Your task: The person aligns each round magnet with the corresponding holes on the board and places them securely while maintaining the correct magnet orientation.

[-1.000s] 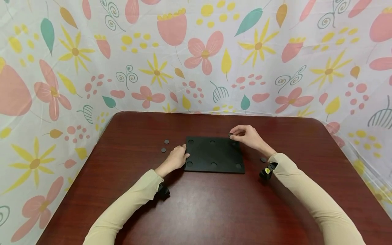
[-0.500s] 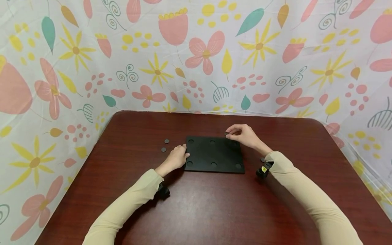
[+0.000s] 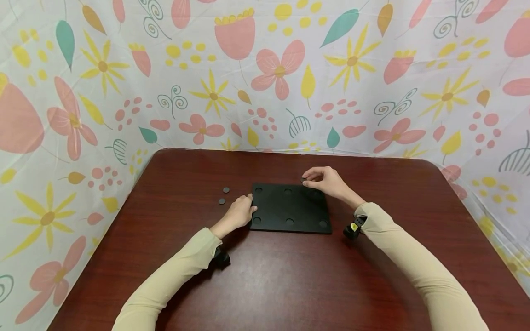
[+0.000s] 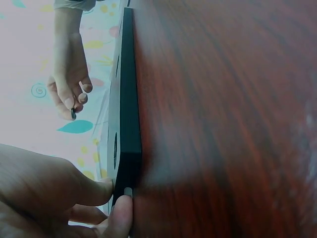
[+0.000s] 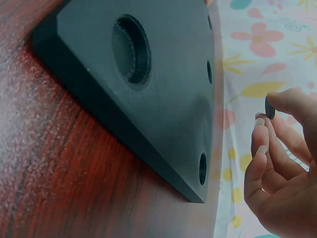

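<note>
On my feed the table [image 3: 265,285] bears a black board [image 3: 291,207], flat and hollowed side up, its long axis running left to right. I have the left hand [image 3: 238,213] gripping its left edge between thumb and finger, I judge to steady it. The right hand [image 3: 327,180] pinches a disc [image 5: 270,107] off the board near its far edge, roughly level, presumably to leave its underside clear. Two loose discs [image 3: 226,190] lie farther left.
</note>
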{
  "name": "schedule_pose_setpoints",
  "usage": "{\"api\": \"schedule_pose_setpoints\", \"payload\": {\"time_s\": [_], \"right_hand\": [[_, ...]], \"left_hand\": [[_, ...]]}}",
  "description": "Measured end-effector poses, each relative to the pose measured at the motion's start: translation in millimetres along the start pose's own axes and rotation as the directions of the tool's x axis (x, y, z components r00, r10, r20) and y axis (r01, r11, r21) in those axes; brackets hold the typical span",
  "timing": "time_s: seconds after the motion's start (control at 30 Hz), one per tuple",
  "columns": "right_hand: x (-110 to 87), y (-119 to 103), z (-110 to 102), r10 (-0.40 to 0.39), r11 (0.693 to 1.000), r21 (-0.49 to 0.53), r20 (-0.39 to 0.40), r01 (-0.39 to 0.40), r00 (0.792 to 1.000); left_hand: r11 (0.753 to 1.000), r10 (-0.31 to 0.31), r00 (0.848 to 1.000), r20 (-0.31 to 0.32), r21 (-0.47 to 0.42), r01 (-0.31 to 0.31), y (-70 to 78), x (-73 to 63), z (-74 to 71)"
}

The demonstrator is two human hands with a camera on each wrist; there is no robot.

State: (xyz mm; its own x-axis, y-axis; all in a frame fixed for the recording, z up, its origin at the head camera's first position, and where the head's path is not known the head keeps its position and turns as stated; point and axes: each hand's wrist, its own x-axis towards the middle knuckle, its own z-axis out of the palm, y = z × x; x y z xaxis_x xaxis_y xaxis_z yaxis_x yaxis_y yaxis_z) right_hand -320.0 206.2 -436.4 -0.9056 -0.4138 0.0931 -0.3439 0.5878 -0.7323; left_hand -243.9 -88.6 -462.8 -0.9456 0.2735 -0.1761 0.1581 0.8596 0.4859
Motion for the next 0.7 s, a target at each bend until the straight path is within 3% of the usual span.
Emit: {"api": "schedule_pose_setpoints", "payload": {"time_s": [0.2, 0.4, 0.7], "right_hand": [[0.6, -6.3, 2.3, 0.002, 1.000, 0.010, 0.008, -0.002, 1.000], [-7.0, -37.6, -1.2, -0.021, 1.000, 0.012, 0.034, 0.020, 0.999], [6.4, -6.9, 9.0, -0.025, 1.000, 0.010, 0.031, 0.025, 0.999]], "left_hand": [[1.000, 0.009, 1.000, -0.004, -0.008, -0.009, 0.4, -0.9, -0.5], [1.000, 0.005, 1.000, -0.006, -0.012, -0.005, 0.6, -1.4, -0.8], [1.000, 0.008, 1.000, -0.016, 0.016, -0.008, -0.2, -1.0, 2.0]]}}
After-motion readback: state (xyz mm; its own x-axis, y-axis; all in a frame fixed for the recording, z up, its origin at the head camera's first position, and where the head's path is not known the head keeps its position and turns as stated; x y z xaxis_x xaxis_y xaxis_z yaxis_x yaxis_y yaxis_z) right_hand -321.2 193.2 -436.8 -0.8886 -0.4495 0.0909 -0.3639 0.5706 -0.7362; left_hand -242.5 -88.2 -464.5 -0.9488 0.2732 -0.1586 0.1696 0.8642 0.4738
